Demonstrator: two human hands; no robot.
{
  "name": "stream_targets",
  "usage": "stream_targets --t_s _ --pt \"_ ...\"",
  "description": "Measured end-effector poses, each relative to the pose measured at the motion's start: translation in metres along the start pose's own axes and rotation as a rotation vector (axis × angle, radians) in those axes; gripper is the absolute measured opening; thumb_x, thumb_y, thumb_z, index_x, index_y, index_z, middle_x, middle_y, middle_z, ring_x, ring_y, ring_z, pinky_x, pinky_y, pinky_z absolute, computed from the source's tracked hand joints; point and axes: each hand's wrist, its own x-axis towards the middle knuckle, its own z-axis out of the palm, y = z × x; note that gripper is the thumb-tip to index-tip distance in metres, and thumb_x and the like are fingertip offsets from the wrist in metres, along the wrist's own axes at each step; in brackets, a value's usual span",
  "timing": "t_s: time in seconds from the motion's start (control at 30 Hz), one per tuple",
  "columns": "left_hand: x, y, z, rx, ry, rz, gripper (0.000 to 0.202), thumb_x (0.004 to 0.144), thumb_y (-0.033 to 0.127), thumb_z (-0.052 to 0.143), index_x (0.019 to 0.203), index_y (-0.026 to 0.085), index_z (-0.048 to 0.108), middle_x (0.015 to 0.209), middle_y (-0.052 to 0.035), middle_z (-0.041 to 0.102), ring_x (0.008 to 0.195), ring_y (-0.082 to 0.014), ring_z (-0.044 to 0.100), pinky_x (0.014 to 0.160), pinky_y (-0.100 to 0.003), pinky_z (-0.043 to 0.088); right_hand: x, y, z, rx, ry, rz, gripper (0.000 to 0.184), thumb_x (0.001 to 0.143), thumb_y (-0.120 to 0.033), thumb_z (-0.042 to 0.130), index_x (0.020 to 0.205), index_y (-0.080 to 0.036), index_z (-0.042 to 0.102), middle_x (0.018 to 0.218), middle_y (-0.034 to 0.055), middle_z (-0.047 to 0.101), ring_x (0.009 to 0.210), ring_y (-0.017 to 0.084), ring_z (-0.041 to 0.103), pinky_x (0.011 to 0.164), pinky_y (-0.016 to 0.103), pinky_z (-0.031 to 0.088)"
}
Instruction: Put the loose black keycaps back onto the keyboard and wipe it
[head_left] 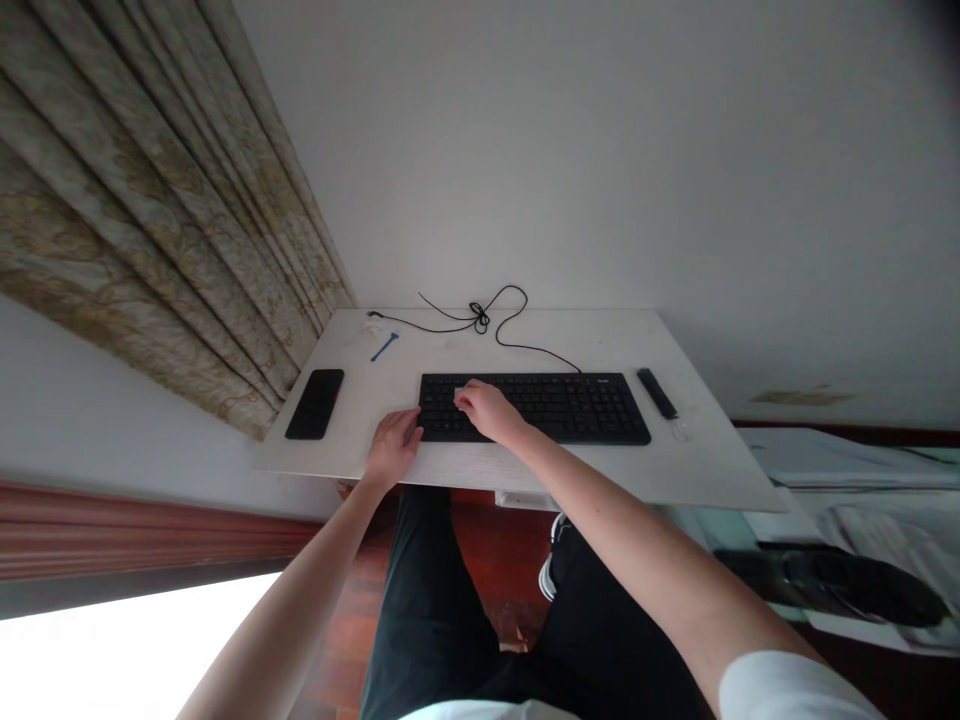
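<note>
A black keyboard (559,405) lies on a small white table (697,470), its cable (487,318) knotted behind it. My left hand (394,445) grips the keyboard's left end, fingers curled on its edge. My right hand (486,408) rests on the left part of the keys, fingers bent and pinched on a small white thing, maybe a wipe, that I cannot make out clearly.
A black phone (315,403) lies at the table's left. A blue stick-like tool (384,347) lies behind it. A dark slim bar (657,393) sits right of the keyboard. Patterned curtains (165,200) hang left. Papers and a dark object lie low right.
</note>
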Motion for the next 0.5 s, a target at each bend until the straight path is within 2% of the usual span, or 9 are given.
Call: stream_targets --t_s 0.1,0.17,0.3,0.5 --pt "0.000 0.000 0.000 -0.002 -0.003 -0.004 0.035 0.093 0.023 0.055 0.127 0.021 0.062 0.116 -0.0087 0.070 0.113 -0.0240 0.063 0.103 -0.045 0.051 0.006 -0.009 0.008 0.051 0.042 0.001 0.021 0.090 -0.010 0.059 0.105 -0.017 0.072 0.105 0.0088 0.067 0.089 0.017 0.064 0.085 0.030 0.048" --pt "0.000 0.000 0.000 -0.004 -0.004 -0.005 0.035 0.092 0.022 0.055 0.127 0.021 0.062 0.117 -0.0093 0.070 0.113 -0.0245 0.063 0.103 -0.045 0.050 0.003 -0.011 0.007 0.009 0.080 0.019 0.025 0.089 -0.013 0.062 0.113 -0.016 0.071 0.112 0.0111 0.065 0.096 0.019 0.063 0.088 0.032 0.048" --pt "0.000 0.000 -0.001 -0.010 -0.010 -0.003 0.035 0.093 0.023 0.055 0.127 0.021 0.062 0.117 -0.0097 0.070 0.114 -0.0251 0.062 0.103 -0.046 0.050 -0.011 -0.009 0.002 -0.200 0.077 0.075 0.019 0.094 -0.027 0.060 0.102 -0.018 0.074 0.107 0.0139 0.064 0.100 0.026 0.059 0.089 0.041 0.046" --pt "0.000 -0.001 0.001 -0.008 -0.003 -0.007 0.035 0.093 0.023 0.054 0.127 0.021 0.062 0.117 -0.0094 0.070 0.115 -0.0249 0.062 0.104 -0.047 0.050 -0.015 -0.013 0.004 -0.229 0.009 -0.034 0.022 0.097 -0.016 0.052 0.097 -0.019 0.074 0.097 0.0095 0.064 0.096 0.022 0.058 0.088 0.036 0.045"
